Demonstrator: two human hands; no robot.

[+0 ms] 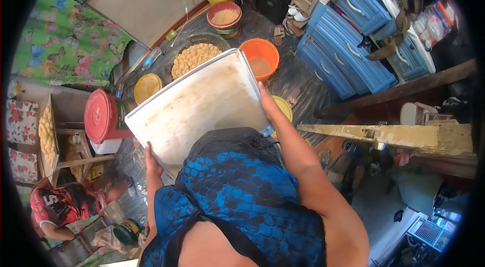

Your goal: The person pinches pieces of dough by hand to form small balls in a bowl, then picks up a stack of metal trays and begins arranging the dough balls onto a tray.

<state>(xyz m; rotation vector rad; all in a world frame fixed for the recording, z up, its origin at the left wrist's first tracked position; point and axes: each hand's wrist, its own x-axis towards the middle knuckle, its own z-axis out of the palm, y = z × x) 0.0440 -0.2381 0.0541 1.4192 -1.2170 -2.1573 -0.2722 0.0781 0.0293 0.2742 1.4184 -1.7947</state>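
Observation:
A large metal baking tray (202,95), brown-stained on its flat face, is in front of my body. My left hand (153,162) grips its lower left edge, with the fingers partly hidden under the rim. On the opposite side my right hand (268,101) is closed on the right edge. Just beyond the tray's far rim, a dark basin (217,41) on the floor holds many pale tan rounded lumps (194,59), perhaps dough. An orange basin (267,55) stands close to the tray's far right corner.
A red lidded bucket (101,115) and a yellow lid (148,88) are left of the tray. A red bucket (226,17) stands farther back. Blue drawers (348,50) are at right. A seated person (65,204) is at lower left, near a wooden rack (83,161).

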